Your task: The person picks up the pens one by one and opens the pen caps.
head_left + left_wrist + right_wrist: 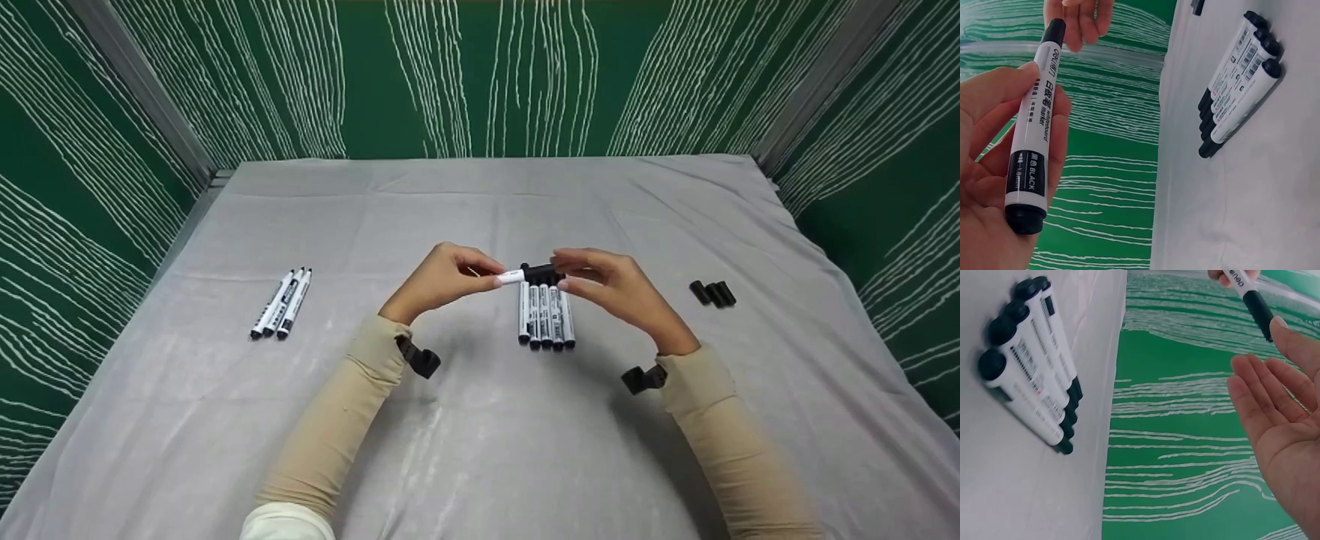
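My left hand holds a white whiteboard marker with black lettering, its thumb on the barrel and the fingers behind. The black cap is on the marker and points toward my right hand. In the right wrist view, the right thumb's tip is right at the end of the cap, while the other fingers stretch out apart from it. Below the hands, several capped markers lie side by side on the grey cloth.
Three markers without caps lie together at the left of the cloth-covered table. Three loose black caps lie at the right. Green walls with white streaks stand behind and at both sides.
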### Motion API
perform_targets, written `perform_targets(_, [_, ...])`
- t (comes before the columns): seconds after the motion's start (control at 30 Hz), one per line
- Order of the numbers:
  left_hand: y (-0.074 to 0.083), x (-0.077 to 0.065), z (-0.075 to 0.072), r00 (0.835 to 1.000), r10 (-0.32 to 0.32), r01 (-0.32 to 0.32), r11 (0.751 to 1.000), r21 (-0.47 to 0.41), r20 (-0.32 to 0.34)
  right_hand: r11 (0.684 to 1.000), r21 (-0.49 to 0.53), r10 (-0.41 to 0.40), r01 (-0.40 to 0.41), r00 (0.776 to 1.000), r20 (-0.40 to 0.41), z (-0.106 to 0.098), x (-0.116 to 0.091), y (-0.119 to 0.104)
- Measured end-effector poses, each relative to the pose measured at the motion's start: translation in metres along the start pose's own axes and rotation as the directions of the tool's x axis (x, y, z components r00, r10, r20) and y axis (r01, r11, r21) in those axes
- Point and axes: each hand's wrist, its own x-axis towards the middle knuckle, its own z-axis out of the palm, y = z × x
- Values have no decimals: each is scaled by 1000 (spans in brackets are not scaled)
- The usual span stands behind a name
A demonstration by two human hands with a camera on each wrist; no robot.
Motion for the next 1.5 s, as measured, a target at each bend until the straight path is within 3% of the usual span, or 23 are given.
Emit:
perform_targets(0.3, [5, -3, -2, 998, 61, -62, 995, 75, 20, 994, -54, -89, 91, 995, 39, 13, 8, -10])
perform_targets(0.57, [6, -4, -3, 993, 109, -115, 984, 133, 53, 990, -64, -121, 124, 991, 52, 21, 12, -11])
perform_targets(1.07, [8, -5, -5, 987, 124, -145, 961, 237, 101, 972, -169, -158, 161, 987, 33, 28, 12, -8])
perform_targets(1.5, [8, -6, -5, 990, 104, -124, 968, 216, 100, 977, -157, -141, 142, 990, 16, 29, 9, -9])
